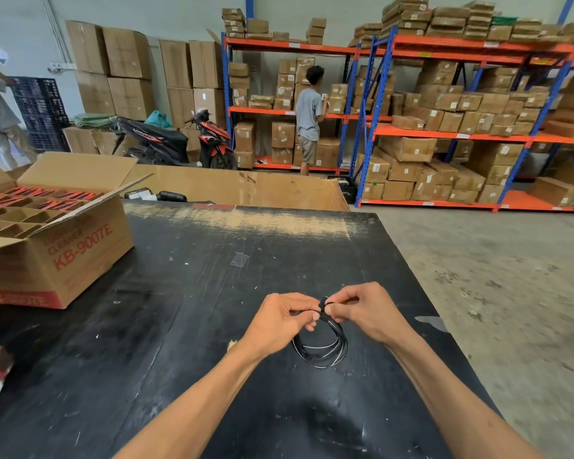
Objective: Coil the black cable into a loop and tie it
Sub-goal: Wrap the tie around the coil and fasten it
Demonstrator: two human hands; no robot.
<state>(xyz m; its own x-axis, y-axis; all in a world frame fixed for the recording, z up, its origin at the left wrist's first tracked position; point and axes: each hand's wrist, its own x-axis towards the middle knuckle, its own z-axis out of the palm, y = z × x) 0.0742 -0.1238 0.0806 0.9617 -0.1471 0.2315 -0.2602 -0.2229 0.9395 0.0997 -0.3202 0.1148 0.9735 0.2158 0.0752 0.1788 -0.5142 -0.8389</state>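
While both forearms reach forward over a scuffed black table [186,309], the left hand [280,318] and right hand [362,311] meet near its right side. Each pinches the top of a black cable [325,354], fingertips pressed together around a small dark wrap at the point where the two hands touch. Below the hands the cable hangs in a neat coil of several loops, its lower part resting on the table. An open cardboard box [63,256] sits at the table's left edge.
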